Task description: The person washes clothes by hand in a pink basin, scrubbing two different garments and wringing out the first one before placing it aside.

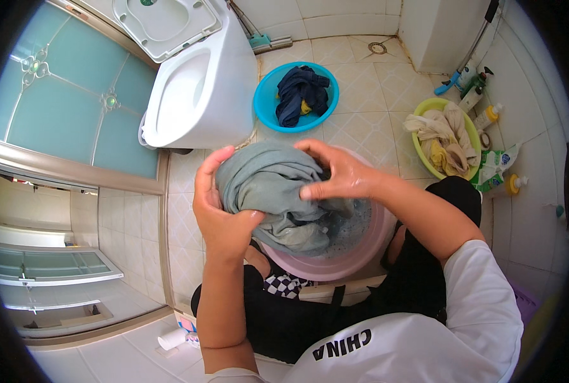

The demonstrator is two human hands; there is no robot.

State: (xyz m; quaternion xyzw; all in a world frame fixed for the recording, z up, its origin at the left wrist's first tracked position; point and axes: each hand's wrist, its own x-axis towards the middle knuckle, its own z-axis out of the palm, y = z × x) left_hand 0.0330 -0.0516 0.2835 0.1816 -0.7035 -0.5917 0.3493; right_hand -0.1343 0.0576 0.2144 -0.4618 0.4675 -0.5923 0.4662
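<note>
A wet bundle of grey-green cloth (270, 184) is lifted between my two hands, its lower folds over a pink plastic basin (327, 270). My left hand (224, 210) grips the bundle's left side, thumb across the front and fingers behind. On the right, my right hand (337, 170) curves around the cloth's upper right part, thumb against the folds. Soapy water (353, 230) with small suds lies in the basin, and part of the cloth hangs down to it. The bundle hides the basin's left half.
A blue basin (260, 117) of dark clothes (301, 93) stands ahead, beside a white toilet (207, 105) with its lid raised. To the right, a yellow-green basin (421, 153) holds pale cloths (444, 129). Bottles (488, 117) line the right wall. A floor drain (376, 48) lies far back.
</note>
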